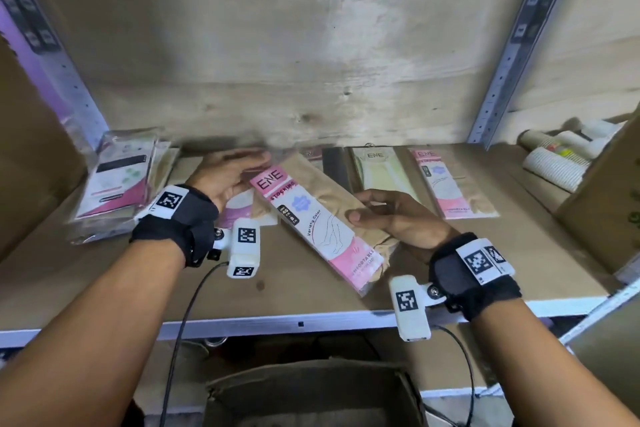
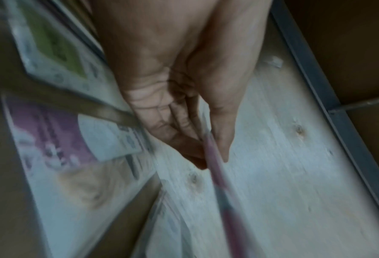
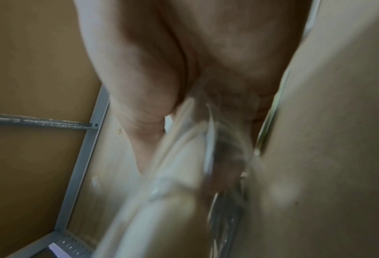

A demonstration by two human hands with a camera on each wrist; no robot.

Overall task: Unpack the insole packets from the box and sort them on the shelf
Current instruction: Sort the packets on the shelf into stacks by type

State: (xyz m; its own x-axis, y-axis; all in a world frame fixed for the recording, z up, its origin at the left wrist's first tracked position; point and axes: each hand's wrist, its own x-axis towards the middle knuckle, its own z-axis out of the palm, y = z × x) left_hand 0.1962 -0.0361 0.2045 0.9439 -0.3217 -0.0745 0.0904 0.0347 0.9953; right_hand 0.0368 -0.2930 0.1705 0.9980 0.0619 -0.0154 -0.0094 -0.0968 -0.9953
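Observation:
A pink and tan insole packet (image 1: pixel 318 218) marked ENE is held slantwise just above the wooden shelf (image 1: pixel 277 291). My right hand (image 1: pixel 374 211) grips its right edge, thumb on top and fingers underneath. My left hand (image 1: pixel 239 173) is at the packet's top end. In the left wrist view the thin pink packet edge (image 2: pixel 219 183) runs between the thumb and fingers of my left hand (image 2: pixel 214 160). The right wrist view is blurred: my right hand (image 3: pixel 190 122) holds the clear-wrapped packet (image 3: pixel 179 171). The cardboard box (image 1: pixel 311 392) stands open below the shelf.
On the shelf lie a stack of packets (image 1: pixel 117 184) at the left, one packet (image 1: pixel 239 208) under my left wrist, a pale yellow packet (image 1: pixel 381 170) and a pink packet (image 1: pixel 450 184). Paper cups (image 1: pixel 554 163) and a carton (image 1: pixel 606 201) fill the right end.

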